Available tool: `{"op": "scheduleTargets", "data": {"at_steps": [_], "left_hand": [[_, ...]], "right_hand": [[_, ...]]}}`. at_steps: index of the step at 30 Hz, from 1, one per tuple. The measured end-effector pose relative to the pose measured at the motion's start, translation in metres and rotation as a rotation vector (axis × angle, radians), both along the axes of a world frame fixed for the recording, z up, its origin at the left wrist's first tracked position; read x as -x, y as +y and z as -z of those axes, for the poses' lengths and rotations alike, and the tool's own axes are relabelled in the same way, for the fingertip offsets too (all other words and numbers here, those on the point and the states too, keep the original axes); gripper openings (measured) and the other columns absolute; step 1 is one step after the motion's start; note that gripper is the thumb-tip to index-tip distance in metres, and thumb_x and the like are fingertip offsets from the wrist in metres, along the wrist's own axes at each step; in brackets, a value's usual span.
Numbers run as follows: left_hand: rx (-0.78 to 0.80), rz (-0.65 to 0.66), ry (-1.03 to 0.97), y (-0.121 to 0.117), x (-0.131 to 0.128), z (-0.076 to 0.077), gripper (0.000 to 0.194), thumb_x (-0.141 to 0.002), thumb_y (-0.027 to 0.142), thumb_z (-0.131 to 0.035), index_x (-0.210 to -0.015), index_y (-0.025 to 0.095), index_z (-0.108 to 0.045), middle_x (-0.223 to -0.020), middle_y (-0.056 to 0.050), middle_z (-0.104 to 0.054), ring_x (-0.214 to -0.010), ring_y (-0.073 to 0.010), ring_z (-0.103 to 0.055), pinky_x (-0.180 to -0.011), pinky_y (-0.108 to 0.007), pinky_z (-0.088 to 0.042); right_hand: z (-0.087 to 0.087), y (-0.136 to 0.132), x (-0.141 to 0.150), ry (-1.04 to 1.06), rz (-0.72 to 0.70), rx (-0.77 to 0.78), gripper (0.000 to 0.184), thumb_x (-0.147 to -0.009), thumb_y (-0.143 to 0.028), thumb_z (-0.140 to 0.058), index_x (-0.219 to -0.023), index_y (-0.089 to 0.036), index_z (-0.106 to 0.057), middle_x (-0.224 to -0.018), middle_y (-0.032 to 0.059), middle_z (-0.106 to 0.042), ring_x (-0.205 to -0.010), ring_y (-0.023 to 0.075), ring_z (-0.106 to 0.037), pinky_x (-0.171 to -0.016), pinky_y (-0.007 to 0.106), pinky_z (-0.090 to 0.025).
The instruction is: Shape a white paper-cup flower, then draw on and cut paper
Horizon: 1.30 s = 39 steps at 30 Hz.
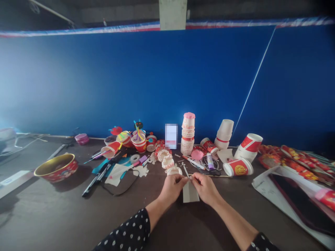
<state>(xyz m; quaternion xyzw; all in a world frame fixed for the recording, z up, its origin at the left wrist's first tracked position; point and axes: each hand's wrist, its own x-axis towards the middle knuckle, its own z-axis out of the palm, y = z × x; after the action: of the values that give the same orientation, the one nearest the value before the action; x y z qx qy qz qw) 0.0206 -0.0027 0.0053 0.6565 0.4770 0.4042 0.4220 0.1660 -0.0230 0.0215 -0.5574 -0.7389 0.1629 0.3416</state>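
"What are your hands doing right now?"

"My left hand (171,190) and right hand (205,189) are coming together just above the surface (44,216), and I'm keeping the fingers (182,179) of both hands closed, gripping the top end of a pale paper strip (191,192)."

"Where's the strip sitting?"

"I'm holding it between my hands. Using them as the clock's centre, its lower end is pointing toward 6 o'clock. I can't tell whether that end is touching the surface."

"What's lying closest to you?"

"Three ruffled paper rings (167,163) are sitting at 10 o'clock, just past my left hand. A purple glue stick (210,161) and a pair of black-handled scissors (213,172) are lying at 2 o'clock."

"And farther out?"

"A tall stack of paper cups (187,131) with a pink top is standing at 12 o'clock, right in front of a blue wall (131,80). A red-and-white paper cup (237,167) is lying on its side at 3 o'clock, and a dark phone (295,205) is resting on white paper farther along that way. Black marker pens (95,181) are lying at 9 o'clock, and a red bowl (56,168) is sitting well beyond them"
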Motion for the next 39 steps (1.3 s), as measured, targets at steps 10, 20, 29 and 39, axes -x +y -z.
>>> {"op": "scheduleTargets", "data": {"at_steps": [10,20,29,39], "left_hand": [[-0.058,-0.025,0.055,0.001,0.000,0.002,0.037,-0.072,0.045,-0.046,-0.052,0.013,-0.048,-0.050,0.003,-0.038,-0.050,-0.0086,-0.035,-0.047,-0.020,-0.027],[-0.053,0.001,0.034,-0.003,0.001,0.000,0.029,-0.069,0.040,-0.052,-0.061,0.013,-0.057,-0.052,0.003,-0.046,-0.052,-0.0090,-0.038,-0.049,-0.020,-0.030],[-0.106,-0.030,0.077,-0.001,-0.001,0.005,0.030,-0.072,0.035,-0.046,-0.054,0.012,-0.054,-0.048,0.003,-0.038,-0.048,-0.0083,-0.033,-0.046,-0.021,-0.024],[-0.064,-0.030,0.061,-0.001,-0.002,0.006,0.024,-0.069,0.032,-0.050,-0.061,0.012,-0.060,-0.048,0.003,-0.043,-0.048,-0.0083,-0.034,-0.047,-0.021,-0.026]], "right_hand": [[0.002,0.001,0.000,-0.023,-0.006,0.018,0.034,-0.084,-0.036,-0.036,-0.064,-0.017,-0.056,-0.056,-0.0002,-0.055,-0.056,0.0121,-0.049,-0.052,0.020,-0.033],[-0.006,-0.002,-0.006,-0.080,-0.018,0.018,0.033,-0.083,-0.035,-0.037,-0.067,-0.017,-0.059,-0.056,0.0002,-0.057,-0.054,0.0121,-0.050,-0.051,0.020,-0.031],[-0.056,-0.036,-0.032,-0.118,-0.588,0.449,0.031,-0.058,-0.040,-0.067,-0.081,-0.021,-0.066,-0.066,-0.0029,-0.063,-0.056,0.0112,-0.054,-0.048,0.018,-0.037],[-0.029,-0.103,0.006,-0.949,-0.484,-0.074,0.012,-0.063,-0.012,-0.059,-0.069,-0.023,-0.058,-0.063,-0.0009,-0.062,-0.051,0.0164,-0.059,-0.039,0.026,-0.022]]}}
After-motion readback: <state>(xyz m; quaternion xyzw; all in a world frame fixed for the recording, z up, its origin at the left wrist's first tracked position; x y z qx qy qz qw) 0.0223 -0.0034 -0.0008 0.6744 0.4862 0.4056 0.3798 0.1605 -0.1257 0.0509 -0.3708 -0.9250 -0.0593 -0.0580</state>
